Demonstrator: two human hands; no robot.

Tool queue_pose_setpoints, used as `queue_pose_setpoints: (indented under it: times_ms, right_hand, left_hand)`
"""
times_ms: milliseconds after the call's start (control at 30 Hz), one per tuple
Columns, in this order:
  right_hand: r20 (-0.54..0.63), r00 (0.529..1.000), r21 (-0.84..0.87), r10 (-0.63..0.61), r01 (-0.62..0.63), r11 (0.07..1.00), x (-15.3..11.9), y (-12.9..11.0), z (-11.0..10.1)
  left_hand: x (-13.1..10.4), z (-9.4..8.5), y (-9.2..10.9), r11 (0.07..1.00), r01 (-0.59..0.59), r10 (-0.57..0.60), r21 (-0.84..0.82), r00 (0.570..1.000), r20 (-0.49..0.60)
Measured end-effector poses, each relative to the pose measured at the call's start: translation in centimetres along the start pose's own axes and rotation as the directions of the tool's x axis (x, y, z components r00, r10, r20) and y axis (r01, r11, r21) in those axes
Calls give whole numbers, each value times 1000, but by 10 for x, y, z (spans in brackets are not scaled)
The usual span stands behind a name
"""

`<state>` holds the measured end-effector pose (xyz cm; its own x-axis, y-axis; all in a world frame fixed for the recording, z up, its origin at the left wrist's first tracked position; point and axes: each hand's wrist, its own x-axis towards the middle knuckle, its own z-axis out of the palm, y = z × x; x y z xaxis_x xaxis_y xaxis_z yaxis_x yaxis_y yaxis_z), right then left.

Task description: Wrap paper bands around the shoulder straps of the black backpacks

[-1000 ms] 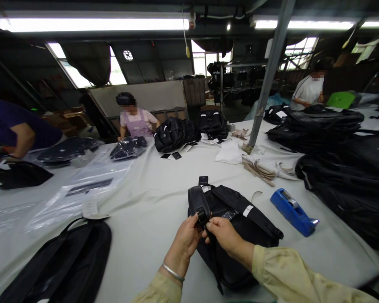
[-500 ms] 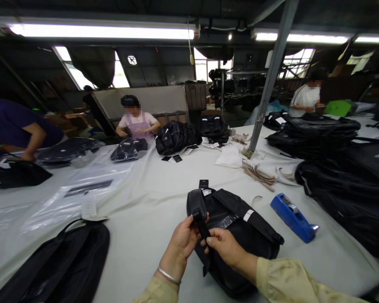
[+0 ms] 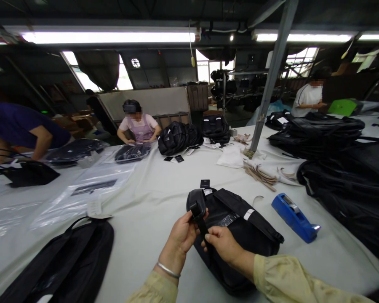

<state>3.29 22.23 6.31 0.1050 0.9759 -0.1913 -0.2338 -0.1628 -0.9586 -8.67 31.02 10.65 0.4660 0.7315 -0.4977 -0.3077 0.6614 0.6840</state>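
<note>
A black backpack lies on the pale table in front of me, its shoulder straps on top and a small black hang tag at its upper end. My left hand is closed on one shoulder strap near its buckle. Just below, my right hand pinches the black webbing that runs down from that buckle. A white band wraps the other strap. The undersides of my fingers are partly hidden.
Right of the backpack sits a blue tape dispenser. Another black bag lies at the lower left. Black bags are piled along the right side. A metal post rises beyond paper strips. Co-workers stand across the table.
My hands stay on the strap and webbing, with the buckle turned slightly. The view has shifted a little. Across the table, a co-worker's hands have moved on a bagged item.
</note>
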Motion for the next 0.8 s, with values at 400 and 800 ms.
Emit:
queue_pose_setpoints:
  times_ms: [400,800]
  right_hand:
    - [187,978,91,96,-115,989,6,-51,6]
    - [-18,980,-339,199,-193,921,10,26,-3]
  left_hand:
    - [-14,30,43,993,-47,51,105,998,-39]
    - [16,36,46,954,-276,293,120,943,-156]
